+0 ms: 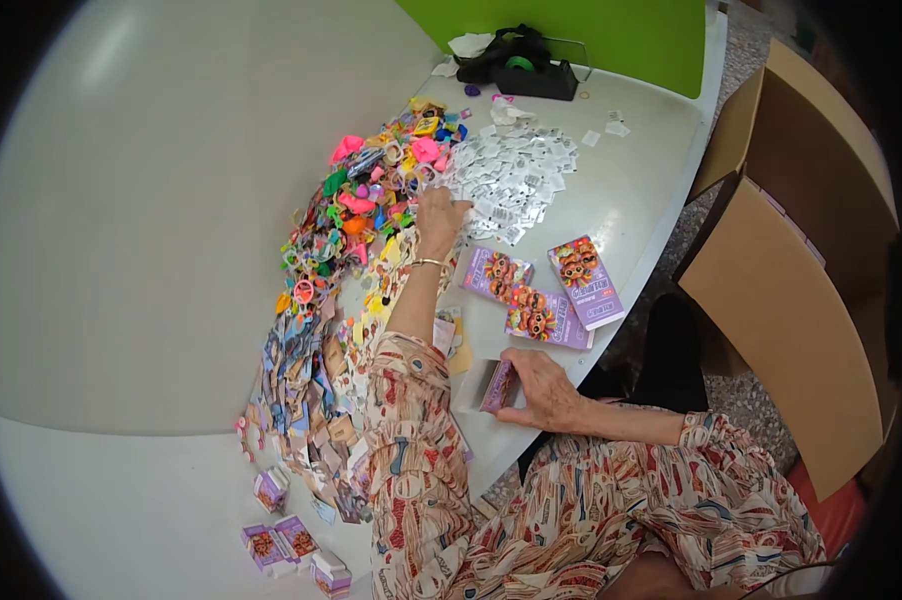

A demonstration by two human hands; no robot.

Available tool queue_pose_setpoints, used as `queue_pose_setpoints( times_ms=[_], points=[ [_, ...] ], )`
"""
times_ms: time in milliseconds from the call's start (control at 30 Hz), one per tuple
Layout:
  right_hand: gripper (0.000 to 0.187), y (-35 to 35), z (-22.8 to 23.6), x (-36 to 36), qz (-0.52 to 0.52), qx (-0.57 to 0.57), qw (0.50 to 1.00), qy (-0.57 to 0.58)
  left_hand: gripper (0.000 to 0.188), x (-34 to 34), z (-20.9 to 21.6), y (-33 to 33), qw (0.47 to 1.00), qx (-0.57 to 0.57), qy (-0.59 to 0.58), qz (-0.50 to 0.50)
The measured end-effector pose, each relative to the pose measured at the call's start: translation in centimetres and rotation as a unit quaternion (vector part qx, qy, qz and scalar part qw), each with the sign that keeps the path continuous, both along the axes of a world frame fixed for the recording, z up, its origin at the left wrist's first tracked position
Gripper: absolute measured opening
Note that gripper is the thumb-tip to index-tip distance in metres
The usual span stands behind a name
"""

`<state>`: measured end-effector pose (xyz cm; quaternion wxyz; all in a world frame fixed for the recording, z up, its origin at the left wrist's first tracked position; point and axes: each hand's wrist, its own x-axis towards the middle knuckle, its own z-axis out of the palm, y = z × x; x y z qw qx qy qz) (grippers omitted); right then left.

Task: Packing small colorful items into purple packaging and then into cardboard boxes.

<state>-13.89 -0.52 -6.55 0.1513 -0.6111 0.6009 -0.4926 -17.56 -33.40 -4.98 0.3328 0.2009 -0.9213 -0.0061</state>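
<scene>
My right hand [549,398] is closed around a small purple box [498,386] near the table's front edge; the box's end facing left looks open. My left hand [439,222] reaches over the border between a heap of colourful small plastic toys [356,205] and a pile of small white printed packets [516,175]. Its fingertips point down into the heap and are hidden, so I cannot see whether they hold anything. Under my left forearm lie many small pale and yellow pieces [386,275].
Larger purple printed boxes [586,280] lie right of my left hand. Flat folded paper pieces [306,375] spread leftward, with small purple boxes [296,540] at lower left. A black tape dispenser [546,80] stands at the back by a green panel [591,35]. An open cardboard carton [781,300] stands right.
</scene>
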Motion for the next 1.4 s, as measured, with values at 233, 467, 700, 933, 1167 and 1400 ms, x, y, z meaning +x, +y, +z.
queue_pose_setpoints(
  times_ms=[233,467,700,933,1167,1400],
  points=[
    [0.078,-0.1,0.3,0.0,0.003,-0.008,1.000,-0.013,0.033,2.0,2.6,-0.7,0.973,0.222,-0.014,0.056],
    [0.077,0.1,0.2,-0.4,-0.013,-0.024,0.999,-0.018,0.016,6.6,7.0,4.2,0.734,0.671,0.103,-0.021],
    [0.085,0.0,-0.3,-0.4,-0.022,-0.007,1.000,-0.013,0.020,12.4,9.8,9.0,0.662,0.743,0.097,-0.005],
    [0.092,-0.2,0.7,0.1,-0.032,-0.025,0.987,-0.158,0.036,18.9,6.9,14.5,0.730,0.670,-0.134,0.020],
    [0.088,-0.5,0.3,0.0,-0.069,-0.020,0.984,-0.161,0.042,20.6,6.1,17.8,0.823,0.554,-0.106,0.068],
    [0.090,-0.5,0.0,0.2,-0.074,-0.016,0.990,-0.119,0.024,21.9,6.7,18.0,0.837,0.516,-0.144,0.110]
  ],
)
